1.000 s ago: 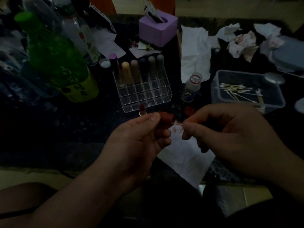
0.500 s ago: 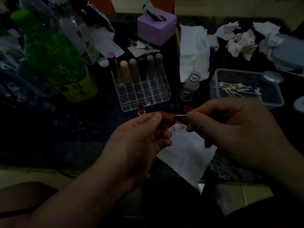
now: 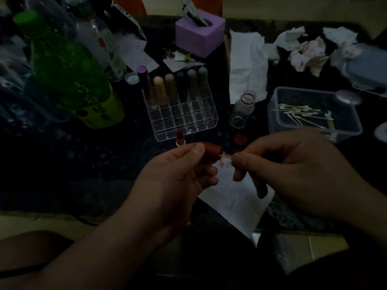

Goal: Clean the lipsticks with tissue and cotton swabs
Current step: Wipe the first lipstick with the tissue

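pinches red lipstick cap (image 3: 211, 152) in left hand (image 3: 178, 181), cotton swab (image 3: 225, 156) in right hand (image 3: 293, 170) fingers; brings swab back against cap's mouth; probably mid-scrub.

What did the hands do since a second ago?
The right hand drew the cotton swab a little out and up from the red lipstick tube, then brought it back down to the tube's open end. Nothing was picked up or let go. The left hand kept holding the tube, and the clear rack stayed put.
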Motion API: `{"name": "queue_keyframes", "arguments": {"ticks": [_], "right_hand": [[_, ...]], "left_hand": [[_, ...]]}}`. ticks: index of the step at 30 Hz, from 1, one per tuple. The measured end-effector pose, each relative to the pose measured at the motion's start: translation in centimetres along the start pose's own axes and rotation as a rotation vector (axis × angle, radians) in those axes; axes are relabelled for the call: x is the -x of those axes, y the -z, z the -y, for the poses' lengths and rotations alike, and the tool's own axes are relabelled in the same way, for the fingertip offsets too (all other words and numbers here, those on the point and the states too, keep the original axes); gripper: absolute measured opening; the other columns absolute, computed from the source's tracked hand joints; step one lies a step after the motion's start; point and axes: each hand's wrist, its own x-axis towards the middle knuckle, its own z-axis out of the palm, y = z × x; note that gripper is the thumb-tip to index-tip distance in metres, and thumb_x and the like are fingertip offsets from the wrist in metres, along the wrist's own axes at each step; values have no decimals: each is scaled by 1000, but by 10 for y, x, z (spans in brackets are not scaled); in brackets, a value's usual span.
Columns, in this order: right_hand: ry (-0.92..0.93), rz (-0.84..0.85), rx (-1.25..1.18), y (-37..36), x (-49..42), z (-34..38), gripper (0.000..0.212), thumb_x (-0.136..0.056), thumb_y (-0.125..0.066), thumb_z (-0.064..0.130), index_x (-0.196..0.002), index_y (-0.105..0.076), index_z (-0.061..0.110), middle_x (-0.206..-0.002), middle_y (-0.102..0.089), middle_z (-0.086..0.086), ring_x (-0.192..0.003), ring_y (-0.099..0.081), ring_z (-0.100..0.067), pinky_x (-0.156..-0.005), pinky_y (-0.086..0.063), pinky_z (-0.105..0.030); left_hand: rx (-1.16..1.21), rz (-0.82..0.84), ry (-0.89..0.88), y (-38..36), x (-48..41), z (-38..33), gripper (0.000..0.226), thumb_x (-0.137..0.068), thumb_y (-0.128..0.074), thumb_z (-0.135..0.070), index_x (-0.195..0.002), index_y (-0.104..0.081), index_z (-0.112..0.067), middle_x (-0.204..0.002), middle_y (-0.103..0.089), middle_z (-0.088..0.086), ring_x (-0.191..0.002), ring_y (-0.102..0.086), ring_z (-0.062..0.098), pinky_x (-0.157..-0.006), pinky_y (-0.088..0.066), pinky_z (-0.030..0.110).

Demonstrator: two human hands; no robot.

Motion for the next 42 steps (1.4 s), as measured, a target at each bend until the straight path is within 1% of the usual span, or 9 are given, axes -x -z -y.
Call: {"name": "queue_keyframes", "arguments": {"ticks": [4, 9, 18, 23, 27, 33, 37, 40, 42], "right_hand": [[71, -85, -6, -1, 0, -5, 12, -84, -72, 22, -74, -77, 19, -54, -66, 8, -48, -64, -12, -51, -51, -18], [51, -212, 107, -7, -1, -6, 7, -80, -77, 20, -76, -77, 25, -66, -70, 17, -54, -66, -2, -49, -48, -11], [75, 1, 119, -5, 0, -3, 10, -81, -73, 25, -72, -77, 22, -63, -68, 17, -52, -65, -4, -49, -47, -12], [78, -116, 10, -7, -1, -2, 8, -83, -74, 19, -75, -77, 20, -55, -66, 15, -48, -63, -8, -48, -47, -13], [34, -240, 123, -14, -1, -3, 16, -84, -73, 28, -68, -75, 25, -56, -65, 18, -50, -62, -5, -45, -45, -12], [-5, -106, 156, -8, -2, -2, 21, -83, -74, 26, -62, -73, 24, -49, -61, 19, -46, -60, -2, -45, -41, -10], [80, 20, 115, -4, -1, -1, 15, -82, -74, 23, -67, -75, 21, -56, -65, 17, -49, -62, -3, -48, -45, -11], [99, -2, -35, -3, 0, -3, 11, -82, -72, 22, -73, -77, 16, -61, -69, 6, -45, -62, -13, -47, -52, -24], [87, -72, -86, -3, -1, -4, 10, -82, -72, 21, -76, -77, 16, -66, -72, 3, -44, -61, -13, -45, -50, -22]], "left_hand": [[4, 8, -16, 0, -1, 0, 34, -81, -60, -23, -102, -71, 1, -90, -73, 12, -68, -63, 15, -61, -54, 24], [1, -25, -22, 0, -2, 1, 35, -78, -62, -22, -102, -72, 2, -85, -72, 12, -67, -63, 15, -60, -54, 25], [-47, -40, -52, 3, -1, 2, 29, -80, -60, -23, -93, -74, -1, -85, -72, 13, -68, -62, 16, -61, -54, 24], [-50, -15, -44, 3, -1, 0, 29, -81, -60, -22, -95, -74, -1, -92, -73, 17, -68, -63, 16, -60, -53, 25], [-73, -12, -94, 1, -1, 1, 31, -81, -58, -21, -97, -72, 2, -91, -74, 15, -68, -62, 17, -61, -53, 26], [-104, -36, -142, 4, -1, 2, 28, -78, -60, -22, -91, -76, -4, -89, -73, 17, -71, -62, 20, -64, -54, 28], [-139, -2, -153, 3, 2, 3, 25, -79, -59, -24, -82, -78, -9, -83, -73, 12, -70, -61, 20, -62, -53, 25], [-142, 21, -160, 3, 4, 2, 26, -79, -58, -24, -83, -77, -7, -80, -72, 12, -69, -61, 21, -62, -54, 25], [-142, 30, -164, 2, 3, 1, 28, -80, -58, -23, -89, -77, -4, -83, -72, 15, -71, -62, 22, -63, -54, 26]]}}
